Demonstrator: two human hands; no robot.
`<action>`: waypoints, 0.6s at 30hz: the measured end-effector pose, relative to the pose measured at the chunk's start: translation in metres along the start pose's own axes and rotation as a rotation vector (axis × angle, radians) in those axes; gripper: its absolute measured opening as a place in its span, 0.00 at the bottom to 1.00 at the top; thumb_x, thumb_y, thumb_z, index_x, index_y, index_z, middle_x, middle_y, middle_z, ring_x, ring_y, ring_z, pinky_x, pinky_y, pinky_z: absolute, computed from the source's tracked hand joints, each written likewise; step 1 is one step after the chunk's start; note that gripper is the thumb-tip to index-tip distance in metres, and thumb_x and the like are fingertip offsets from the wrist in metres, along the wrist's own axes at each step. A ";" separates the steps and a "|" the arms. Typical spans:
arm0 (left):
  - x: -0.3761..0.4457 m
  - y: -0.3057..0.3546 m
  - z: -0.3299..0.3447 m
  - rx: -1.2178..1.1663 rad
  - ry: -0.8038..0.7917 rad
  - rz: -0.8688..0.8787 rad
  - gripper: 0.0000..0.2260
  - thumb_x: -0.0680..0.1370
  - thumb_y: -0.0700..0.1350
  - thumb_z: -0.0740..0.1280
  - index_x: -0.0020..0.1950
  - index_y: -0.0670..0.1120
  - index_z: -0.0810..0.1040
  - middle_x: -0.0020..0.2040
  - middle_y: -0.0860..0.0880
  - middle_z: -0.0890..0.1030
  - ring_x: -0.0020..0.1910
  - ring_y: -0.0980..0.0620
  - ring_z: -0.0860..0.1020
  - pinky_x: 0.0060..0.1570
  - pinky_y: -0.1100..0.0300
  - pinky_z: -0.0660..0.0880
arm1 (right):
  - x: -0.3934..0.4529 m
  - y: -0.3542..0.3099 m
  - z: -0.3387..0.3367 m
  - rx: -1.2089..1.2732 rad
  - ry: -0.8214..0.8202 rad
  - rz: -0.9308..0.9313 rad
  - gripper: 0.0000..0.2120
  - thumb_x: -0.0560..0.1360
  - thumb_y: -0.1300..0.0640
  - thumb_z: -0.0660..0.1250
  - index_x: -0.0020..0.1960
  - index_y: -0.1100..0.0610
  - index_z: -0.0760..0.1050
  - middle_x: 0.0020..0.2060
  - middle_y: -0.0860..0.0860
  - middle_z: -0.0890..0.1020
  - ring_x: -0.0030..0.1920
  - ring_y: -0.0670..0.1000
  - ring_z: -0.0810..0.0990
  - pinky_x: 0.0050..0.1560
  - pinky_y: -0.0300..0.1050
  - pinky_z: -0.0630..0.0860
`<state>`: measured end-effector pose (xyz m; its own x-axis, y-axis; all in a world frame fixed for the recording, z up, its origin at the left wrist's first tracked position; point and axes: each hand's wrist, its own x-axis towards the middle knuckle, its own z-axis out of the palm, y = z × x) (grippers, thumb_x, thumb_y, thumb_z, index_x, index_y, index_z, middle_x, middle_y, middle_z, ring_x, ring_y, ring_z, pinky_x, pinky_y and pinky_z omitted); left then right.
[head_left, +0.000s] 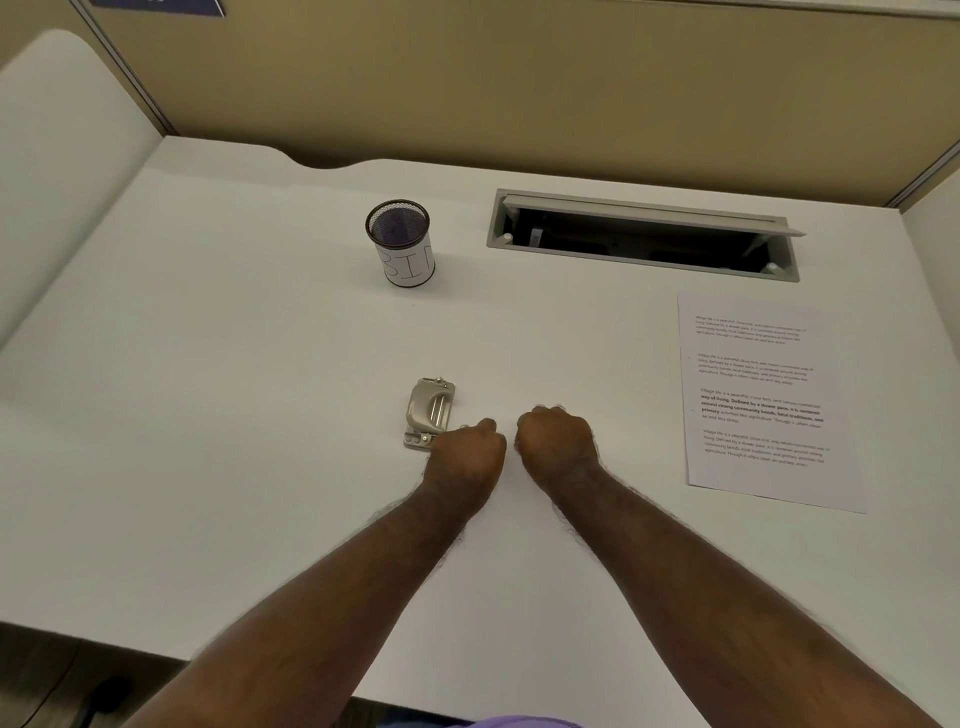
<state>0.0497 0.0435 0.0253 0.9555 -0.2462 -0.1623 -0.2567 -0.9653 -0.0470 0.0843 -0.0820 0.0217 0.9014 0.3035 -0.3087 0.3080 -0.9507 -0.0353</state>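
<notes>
Both of my hands rest as fists on the white desk (234, 415), side by side near its middle. My left hand (465, 454) has its fingers curled under and lies right beside the near end of a small silver hole punch (428, 410), touching or nearly touching it. My right hand (558, 444) is also curled into a fist and holds nothing that I can see. A printed sheet of paper (758, 400) lies flat to the right, apart from both hands.
A black mesh cup with a white label reading BIN (402, 244) stands at the back centre. An open cable hatch (644, 236) is set into the desk at the back right. Beige partition walls close off the back.
</notes>
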 end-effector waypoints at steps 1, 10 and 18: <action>0.000 0.000 0.000 0.006 -0.003 -0.001 0.18 0.48 0.35 0.76 0.22 0.49 0.69 0.24 0.51 0.71 0.17 0.53 0.70 0.24 0.66 0.50 | 0.000 0.000 0.000 -0.001 -0.004 0.000 0.05 0.73 0.62 0.66 0.47 0.57 0.78 0.48 0.53 0.81 0.52 0.55 0.79 0.39 0.44 0.71; -0.003 0.002 0.002 0.029 -0.006 -0.003 0.15 0.52 0.37 0.77 0.25 0.49 0.71 0.26 0.51 0.73 0.19 0.53 0.71 0.22 0.65 0.53 | 0.005 -0.003 0.009 0.011 0.000 0.010 0.09 0.71 0.66 0.62 0.46 0.58 0.78 0.47 0.54 0.81 0.50 0.56 0.79 0.38 0.45 0.69; -0.001 0.000 0.008 0.041 -0.044 0.005 0.15 0.51 0.38 0.77 0.27 0.49 0.72 0.27 0.51 0.73 0.20 0.54 0.71 0.23 0.64 0.54 | -0.001 -0.001 0.018 0.055 0.026 0.038 0.09 0.73 0.64 0.58 0.47 0.59 0.76 0.47 0.54 0.81 0.50 0.56 0.79 0.39 0.46 0.71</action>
<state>0.0475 0.0441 0.0172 0.9472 -0.2460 -0.2056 -0.2680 -0.9595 -0.0866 0.0777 -0.0822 0.0054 0.9200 0.2679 -0.2860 0.2567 -0.9634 -0.0767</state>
